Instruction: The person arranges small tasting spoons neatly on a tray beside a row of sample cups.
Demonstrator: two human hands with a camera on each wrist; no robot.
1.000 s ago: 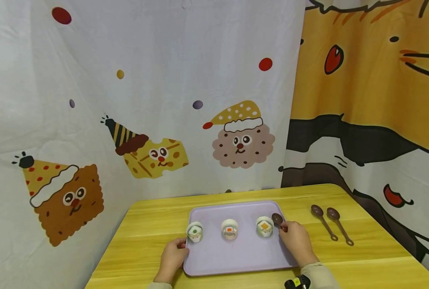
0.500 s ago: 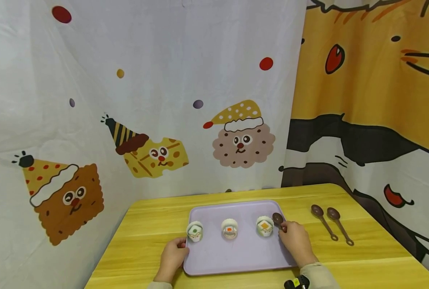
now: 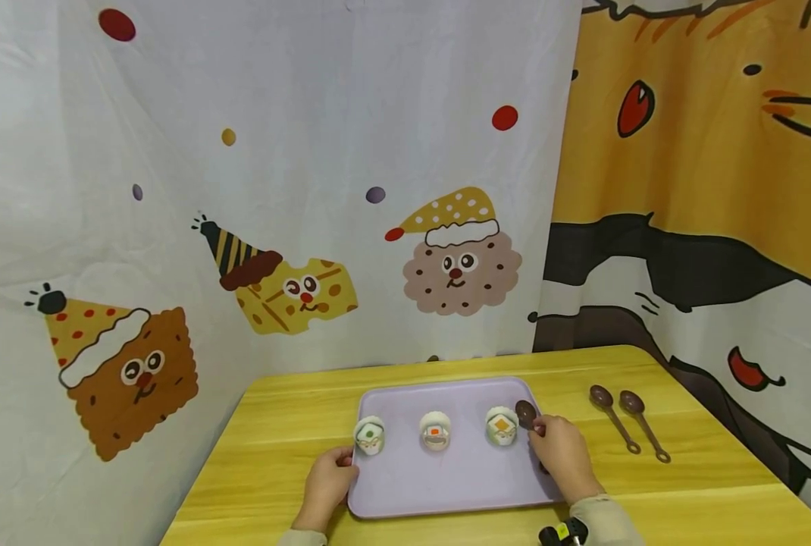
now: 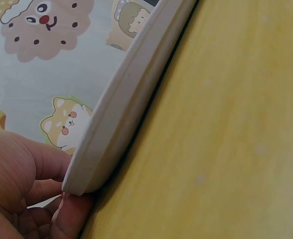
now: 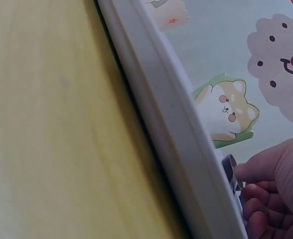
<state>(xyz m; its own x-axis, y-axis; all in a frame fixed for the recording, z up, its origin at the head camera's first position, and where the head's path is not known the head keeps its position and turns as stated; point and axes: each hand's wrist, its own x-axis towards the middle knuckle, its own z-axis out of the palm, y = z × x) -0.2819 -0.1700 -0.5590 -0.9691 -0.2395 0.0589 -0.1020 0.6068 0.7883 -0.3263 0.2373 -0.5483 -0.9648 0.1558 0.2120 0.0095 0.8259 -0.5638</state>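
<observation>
A lilac tray point(image 3: 439, 489) lies on the table, with my left hand point(image 3: 328, 484) at its left edge. In the left wrist view the thumb is over the tray's rim and the fingers curl beneath it. My right hand point(image 3: 561, 456), at the tray's right side, pinches a brown spoon point(image 3: 525, 413), its bowl pointing away and partly over the tray. Three small white cups with cartoon fronts stand in a row: a left cup point(image 3: 369, 436) with a green spot, a middle cup point(image 3: 435, 432) with an orange square, and a right cup point(image 3: 501, 427) with a yellow-orange diamond.
On the wooden table point(image 3: 269, 425), two more brown spoons lie side by side right of the tray, the nearer-left spoon point(image 3: 613, 418) and the right spoon point(image 3: 644, 425). A cartoon-printed curtain point(image 3: 296, 91) hangs behind the table's back edge.
The spoon has shifted slightly in my right hand, and a dark bit of its handle now shows below the hand. My left hand and the tray stay put.
</observation>
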